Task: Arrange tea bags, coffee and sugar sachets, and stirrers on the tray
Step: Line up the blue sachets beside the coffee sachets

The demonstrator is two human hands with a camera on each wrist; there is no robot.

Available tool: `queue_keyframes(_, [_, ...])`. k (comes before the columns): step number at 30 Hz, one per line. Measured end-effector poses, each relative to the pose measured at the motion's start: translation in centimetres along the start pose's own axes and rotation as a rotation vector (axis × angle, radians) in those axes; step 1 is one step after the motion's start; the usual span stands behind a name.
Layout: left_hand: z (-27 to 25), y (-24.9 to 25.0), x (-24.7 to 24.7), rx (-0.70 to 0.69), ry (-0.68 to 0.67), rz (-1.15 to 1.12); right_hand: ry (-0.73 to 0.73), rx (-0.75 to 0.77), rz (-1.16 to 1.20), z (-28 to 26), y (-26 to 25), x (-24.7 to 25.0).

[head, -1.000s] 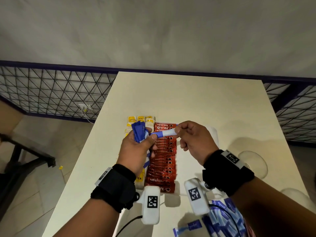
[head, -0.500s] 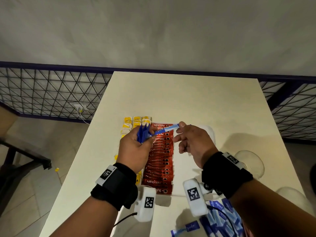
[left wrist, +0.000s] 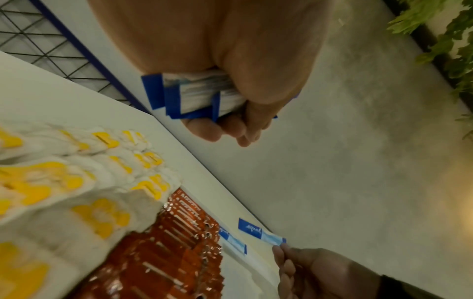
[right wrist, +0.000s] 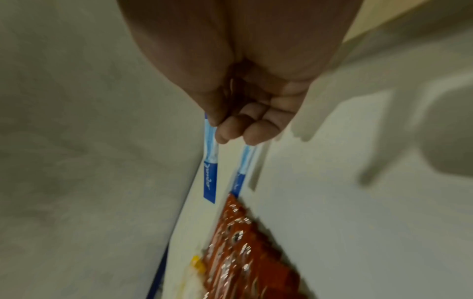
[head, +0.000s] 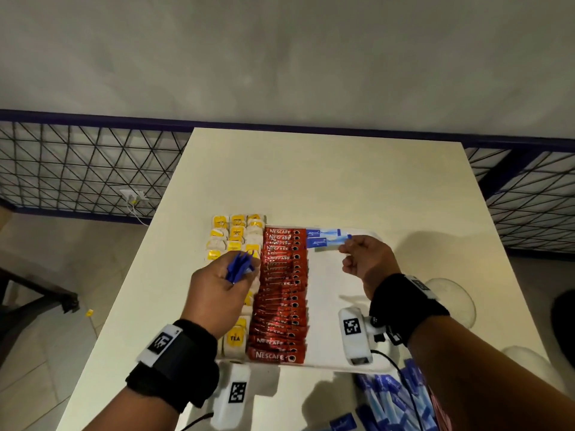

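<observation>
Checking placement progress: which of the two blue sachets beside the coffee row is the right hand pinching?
The farther sachet, at the tray's back edge; the right hand pinches its right end. The nearer sachet lies free.

The table (head: 326, 181) has a smooth, matt cream top, like laminate; the tray (head: 329, 306) on it is white and matt, smooth, seemingly plastic; the coffee sachets (head: 281, 293) are glossy red foil, their crimped ends catching silver glints in the wrist views; the tea bags (head: 236, 231) near the tray's left edge are soft, crumpled white paper with matt yellow paper tags; the sugar sachets (head: 323, 237) at the tray's far edge are smooth blue-and-white paper with a faint sheen; the wristbands (head: 407, 306) look like matt black cloth; the wall (head: 280, 57) behind the table's far edge is rough, mottled grey plaster; the railing (head: 77, 169) is dark metal mesh.
</observation>
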State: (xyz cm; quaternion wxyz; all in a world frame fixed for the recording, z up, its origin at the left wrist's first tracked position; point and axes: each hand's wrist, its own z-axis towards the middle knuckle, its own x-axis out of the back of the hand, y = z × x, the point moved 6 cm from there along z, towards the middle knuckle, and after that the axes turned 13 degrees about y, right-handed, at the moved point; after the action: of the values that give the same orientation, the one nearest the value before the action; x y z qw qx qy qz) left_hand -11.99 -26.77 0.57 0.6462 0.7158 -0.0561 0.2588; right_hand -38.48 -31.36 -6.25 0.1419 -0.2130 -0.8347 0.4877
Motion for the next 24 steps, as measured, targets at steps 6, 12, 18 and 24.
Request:
queue_keyframes(6, [-0.3, -2.2, 1.5, -0.025, 0.008, 0.082, 0.102, -0.18, -0.057, 4.9, 3.5, -0.6])
queue_keyframes(12, [0.2, -3.5, 1.7, 0.015, 0.007, 0.095, 0.155, -0.147, -0.199, 5.9, 3.9, -0.9])
queue_keyframes(18, [0.4, -3.7, 1.2, -0.012, 0.008, 0.116, 0.218, -0.049, -0.428, 7.0, 3.6, -0.4])
queue_keyframes(24, [0.2, -4.0, 1.2, 0.02, 0.007, 0.103, 0.306, 0.165, -0.772, 7.6, 2.6, -0.3])
